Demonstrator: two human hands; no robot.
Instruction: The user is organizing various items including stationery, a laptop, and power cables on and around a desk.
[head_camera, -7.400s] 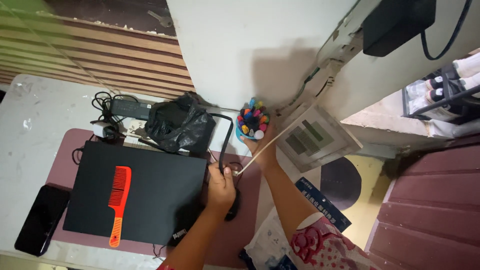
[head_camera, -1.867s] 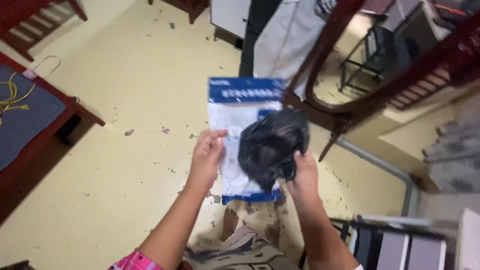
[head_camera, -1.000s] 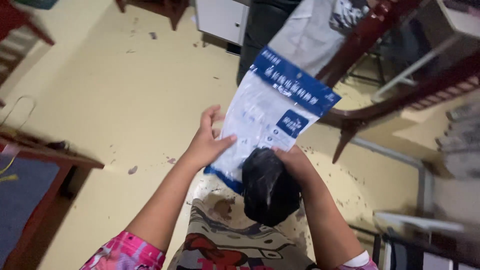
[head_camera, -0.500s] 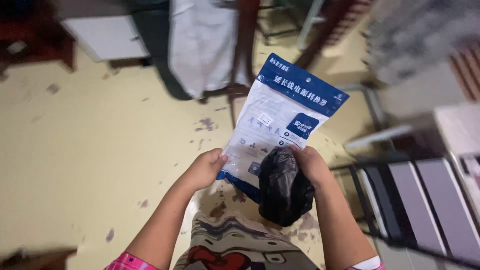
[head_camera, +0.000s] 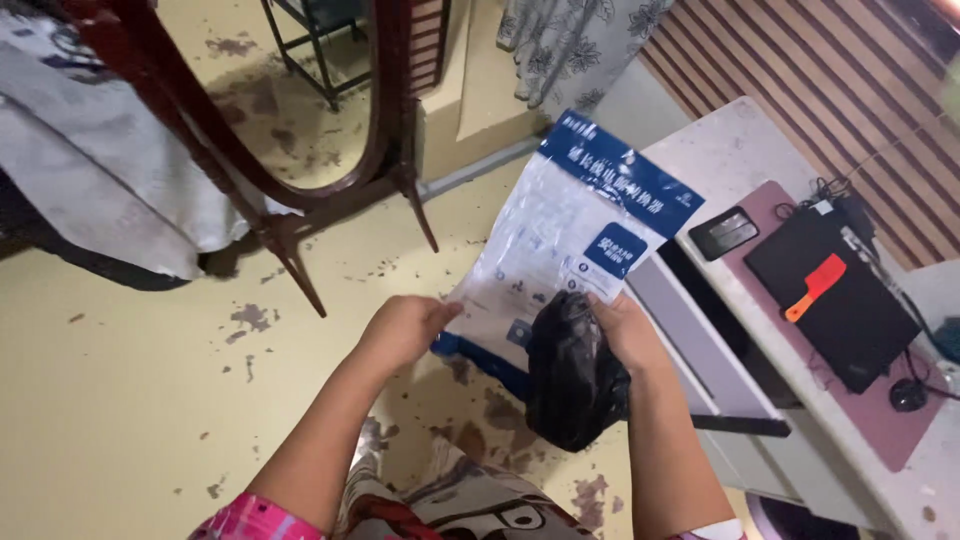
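Note:
My left hand (head_camera: 400, 332) grips the lower left edge of a clear plastic package (head_camera: 556, 250) with a blue header strip, held up over the floor. My right hand (head_camera: 622, 330) holds the package's lower right side together with a crumpled black plastic bag (head_camera: 572, 375) that hangs below it. Both forearms reach up from the bottom of the head view.
A white desk (head_camera: 720, 165) stands at the right with a closed black laptop (head_camera: 835, 300), an orange comb (head_camera: 815, 287) on it, a dark phone (head_camera: 728, 232) and a black mouse (head_camera: 907, 395). A dark wooden mirror stand (head_camera: 300, 190) stands on the stained yellow floor (head_camera: 120, 380).
My view has swung round so that the desk with the laptop now shows at the right. Both hands keep the same hold on the package and the black bag.

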